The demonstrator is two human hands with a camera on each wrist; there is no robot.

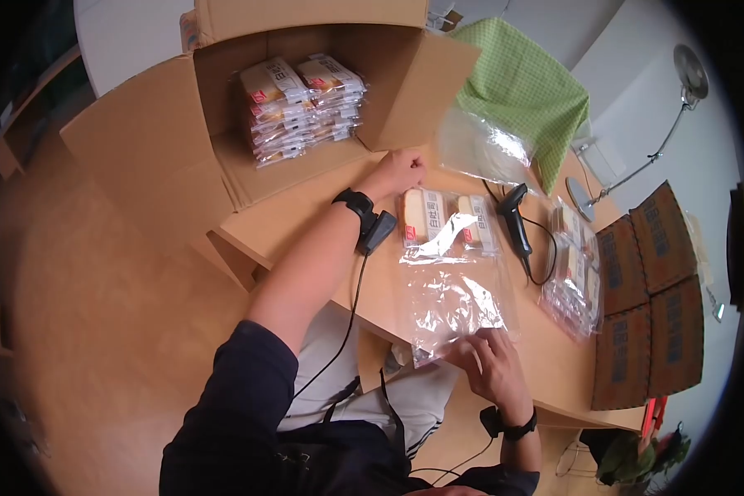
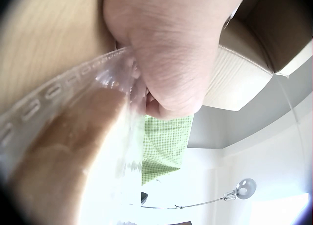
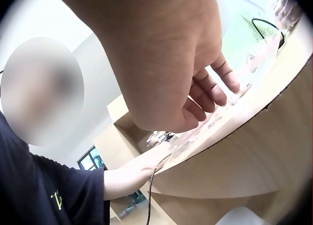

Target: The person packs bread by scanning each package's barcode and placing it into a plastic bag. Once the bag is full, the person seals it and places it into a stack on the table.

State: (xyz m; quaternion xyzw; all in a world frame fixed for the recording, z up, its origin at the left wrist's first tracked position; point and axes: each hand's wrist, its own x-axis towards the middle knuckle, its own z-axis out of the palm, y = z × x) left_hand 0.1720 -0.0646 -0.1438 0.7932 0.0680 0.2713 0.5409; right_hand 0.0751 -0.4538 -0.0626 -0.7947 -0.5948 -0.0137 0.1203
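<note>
A clear plastic bag (image 1: 450, 289) lies on the table, with packs of bread (image 1: 424, 219) showing side by side at its far end. My left hand (image 1: 401, 171) is at the far left corner of the bag, fingers curled. In the left wrist view, the bag's perforated edge (image 2: 54, 91) runs in under that left hand (image 2: 166, 49), which grips it there. At the bag's near end, my right hand (image 1: 496, 372) rests on the film with fingers loosely bent. In the right wrist view, the fingertips (image 3: 220, 99) of this hand reach down to the film.
An open cardboard box (image 1: 289, 186) holds stacked bread packs (image 1: 306, 107). Right of the bag lie a black barcode scanner (image 1: 517, 221) and more bagged packs (image 1: 574, 277). Empty plastic bags (image 1: 484, 149) lie behind, near a green checked cloth (image 1: 512, 83). Brown cartons (image 1: 649, 302) and a lamp (image 1: 657, 153) stand right.
</note>
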